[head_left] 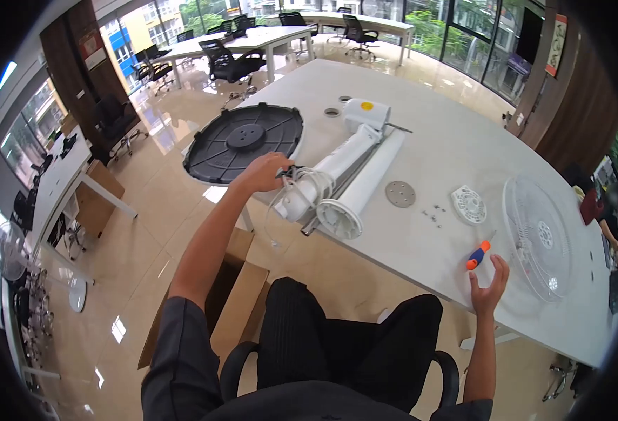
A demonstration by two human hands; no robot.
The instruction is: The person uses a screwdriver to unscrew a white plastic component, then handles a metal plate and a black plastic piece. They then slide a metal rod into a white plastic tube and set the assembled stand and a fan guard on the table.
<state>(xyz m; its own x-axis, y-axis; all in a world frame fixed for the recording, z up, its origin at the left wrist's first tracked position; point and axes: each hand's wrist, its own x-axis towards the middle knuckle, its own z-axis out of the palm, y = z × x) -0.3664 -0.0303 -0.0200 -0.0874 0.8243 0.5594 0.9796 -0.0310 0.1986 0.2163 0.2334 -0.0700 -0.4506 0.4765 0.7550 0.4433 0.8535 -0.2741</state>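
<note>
— Head view first: where are the hands?

— Left hand (263, 172) sits left of centre, fingers curled closed around a dark cable end at the lower end of the white fan column (326, 175). Right hand (490, 286) is at the lower right, palm open and fingers spread, just beside the orange-and-blue screwdriver (478, 255) but not gripping it.

— And the column itself?

— It lies slanted across the white worktop (449, 133), near the middle of the frame, its motor housing (366, 114) toward the upper centre. A second white tube (361, 189) lies touching it, flanged end near the worktop edge.

— How would it handle?

— My guess is rigid plastic, fairly light, smooth and round enough to roll; best held around the shaft. The cable is limp, so it gives no firm hold.

— What else is about?

— A black round base (242, 140) overhangs the worktop's left edge, a grey metal disc (400, 194) and small screws (433, 212) sit right of centre, then a white round cap (469, 204). The clear fan grille (537, 235) at right looks thin and flexible. A cardboard box (242, 295) stands on the floor below.
</note>
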